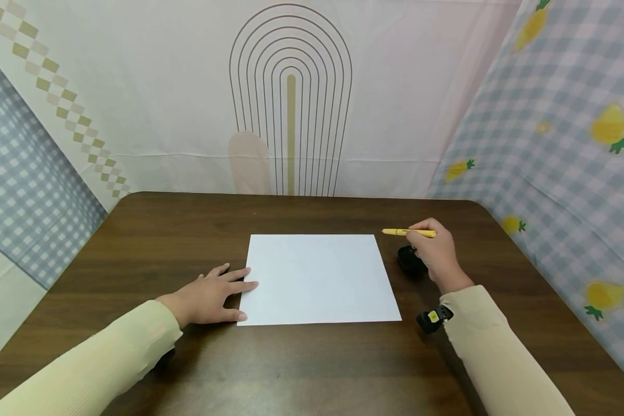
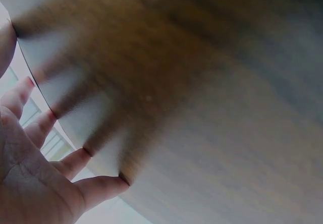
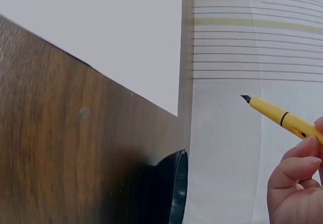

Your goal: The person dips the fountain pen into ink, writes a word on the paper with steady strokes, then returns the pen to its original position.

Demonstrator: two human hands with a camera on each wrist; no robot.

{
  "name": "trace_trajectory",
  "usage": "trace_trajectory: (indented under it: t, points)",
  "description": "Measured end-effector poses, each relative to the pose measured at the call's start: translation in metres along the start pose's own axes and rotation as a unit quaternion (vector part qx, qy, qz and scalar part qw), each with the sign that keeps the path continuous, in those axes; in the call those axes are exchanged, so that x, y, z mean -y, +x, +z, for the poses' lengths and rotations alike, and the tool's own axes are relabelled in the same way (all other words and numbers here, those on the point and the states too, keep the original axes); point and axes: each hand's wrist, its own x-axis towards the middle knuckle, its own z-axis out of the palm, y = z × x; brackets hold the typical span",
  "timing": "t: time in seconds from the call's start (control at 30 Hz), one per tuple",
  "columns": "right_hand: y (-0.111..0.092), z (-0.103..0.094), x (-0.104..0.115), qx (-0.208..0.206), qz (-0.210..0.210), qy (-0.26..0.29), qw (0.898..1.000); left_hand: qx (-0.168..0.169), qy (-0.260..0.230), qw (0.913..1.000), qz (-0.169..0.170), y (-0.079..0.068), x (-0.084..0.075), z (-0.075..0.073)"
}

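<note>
A blank white sheet of paper [image 1: 319,280] lies on the dark wooden table. My left hand [image 1: 210,294] rests at the sheet's left edge with fingers spread, some fingertips on the paper. In the left wrist view the fingertips [image 2: 123,181] press down on a surface. My right hand [image 1: 435,249] pinches a yellow fountain pen [image 1: 393,231], held beyond the sheet's upper right corner. The right wrist view shows the pen's dark, pointed nib [image 3: 246,98] uncapped and aimed left. Just below this hand stands a black, hollow, cup-like object [image 3: 171,191], partly hidden by the hand in the head view.
The wooden table [image 1: 301,370] reaches back to a white cloth [image 1: 177,86] with printed arches. Blue checked cloth [image 1: 556,138] with yellow fruit hangs along the right side, and more checked cloth on the left. A small black wrist camera [image 1: 434,318] sits at the right sleeve.
</note>
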Motion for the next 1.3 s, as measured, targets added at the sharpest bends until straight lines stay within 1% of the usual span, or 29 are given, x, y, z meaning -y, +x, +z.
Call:
trace_trajectory:
  t: [0.4,0.6,0.8,0.97,1.1,1.3]
  points:
    - [0.005,0.016,0.001,0.039,-0.021,-0.030,0.999,-0.001,-0.008,1.0000,-0.004,0.000,0.002,0.002]
    - [0.007,0.023,0.005,0.060,-0.002,-0.041,0.997,0.002,-0.013,0.9999,-0.004,-0.001,-0.001,-0.001]
    - [0.006,0.030,0.008,0.074,0.022,-0.037,0.996,0.005,-0.015,0.9998,-0.008,-0.001,-0.002,-0.002]
    - [0.005,0.036,0.011,0.087,0.021,-0.033,0.995,0.007,-0.019,0.9997,-0.015,0.000,-0.002,-0.002]
    - [0.005,0.042,0.014,0.089,0.019,-0.035,0.995,0.009,-0.023,0.9995,-0.020,0.001,-0.004,-0.004]
    - [0.007,0.052,0.019,0.095,0.038,-0.025,0.994,0.007,-0.025,0.9995,-0.017,0.001,-0.005,-0.004]
